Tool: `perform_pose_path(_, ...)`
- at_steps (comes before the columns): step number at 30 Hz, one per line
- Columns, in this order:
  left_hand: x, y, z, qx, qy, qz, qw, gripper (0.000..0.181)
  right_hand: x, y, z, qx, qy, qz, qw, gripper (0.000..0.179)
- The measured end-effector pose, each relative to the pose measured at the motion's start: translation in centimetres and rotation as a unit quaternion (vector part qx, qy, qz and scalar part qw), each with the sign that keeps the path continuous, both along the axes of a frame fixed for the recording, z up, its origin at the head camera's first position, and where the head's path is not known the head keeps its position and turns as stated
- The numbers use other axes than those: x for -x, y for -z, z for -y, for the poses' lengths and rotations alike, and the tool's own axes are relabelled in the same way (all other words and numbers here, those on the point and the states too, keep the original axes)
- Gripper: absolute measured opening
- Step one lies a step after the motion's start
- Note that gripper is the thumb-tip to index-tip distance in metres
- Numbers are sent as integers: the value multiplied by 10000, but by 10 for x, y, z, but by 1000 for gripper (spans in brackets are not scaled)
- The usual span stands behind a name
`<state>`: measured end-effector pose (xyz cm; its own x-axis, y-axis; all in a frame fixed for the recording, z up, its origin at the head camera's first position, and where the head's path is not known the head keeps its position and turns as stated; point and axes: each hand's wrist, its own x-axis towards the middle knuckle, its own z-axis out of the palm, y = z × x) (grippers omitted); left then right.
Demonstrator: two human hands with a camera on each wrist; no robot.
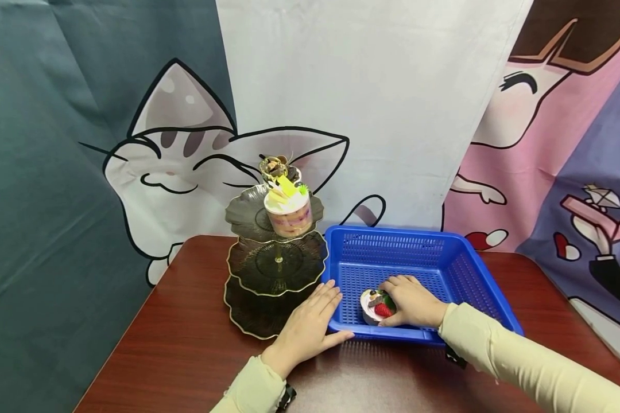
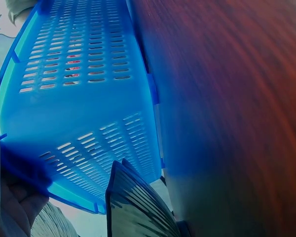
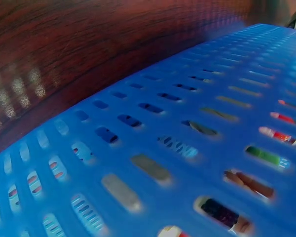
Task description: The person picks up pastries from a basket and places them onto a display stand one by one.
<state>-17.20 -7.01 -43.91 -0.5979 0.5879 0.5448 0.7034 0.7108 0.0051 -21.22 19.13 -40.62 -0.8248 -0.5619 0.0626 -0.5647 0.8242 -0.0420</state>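
Note:
In the head view my right hand (image 1: 414, 300) reaches into a blue plastic basket (image 1: 404, 334). It grips the side of a small dessert cup (image 1: 371, 314) with white cream, a strawberry and chocolate pieces on top. My left hand (image 1: 310, 326) rests on the basket's near left corner, fingers stretched along the rim and thumb apart. In the left wrist view this hand (image 2: 14, 202) touches the rim beyond the slotted wall (image 2: 74, 106). Only the basket's slotted wall (image 3: 153, 128) fills the right wrist view, with colour glimpses through its slots; the right hand is mostly hidden there.
Left of the basket stands a three-tier dark stand (image 1: 248, 265) with gold scalloped edges. Its top tier bears a layered dessert cup (image 1: 289, 221) with yellow topping; a chocolate-topped dessert (image 1: 275, 168) shows behind. A reddish-brown table (image 1: 186, 344) lies beneath, and a printed cartoon cloth (image 1: 382, 103) hangs behind.

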Motion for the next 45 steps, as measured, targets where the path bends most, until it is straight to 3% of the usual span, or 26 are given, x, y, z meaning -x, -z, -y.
perform_pose_path(15, -2, -1, 0, -61, 24, 135, 9999, 72, 2, 3, 0, 203, -52, -19, 9998, 62)
perform_pose_path(28, -4, -2, 1, -8, 27, 27, 10000, 70, -1, 0, 2, 593, 110, -278, 9978, 61)
perform_pose_path(45, -3, -1, 0, 62, 35, -202, 9998, 70, -5, -20, -7, 924, 410, -342, 9943, 64)
